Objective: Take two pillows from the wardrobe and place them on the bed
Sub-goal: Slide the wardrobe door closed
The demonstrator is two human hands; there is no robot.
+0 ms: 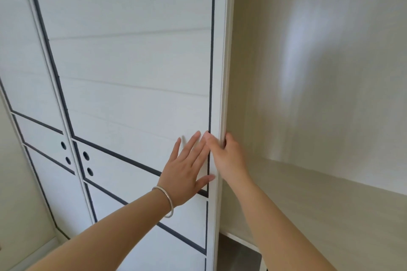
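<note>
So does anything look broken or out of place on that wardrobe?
Nothing stands out. The white sliding door looks intact, its dark trim lines unbroken. The left hand lies flat on its face and the right hand grips its edge. The shelf beside it shows no pillows in view.

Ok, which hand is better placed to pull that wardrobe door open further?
Probably the right hand: its fingers wrap the door edge, while the left hand only lies flat on its face.

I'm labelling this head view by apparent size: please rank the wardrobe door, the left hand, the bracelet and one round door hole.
1. wardrobe door
2. left hand
3. bracelet
4. round door hole
The hand and bracelet are nearer the camera, so they look enlarged.
</note>
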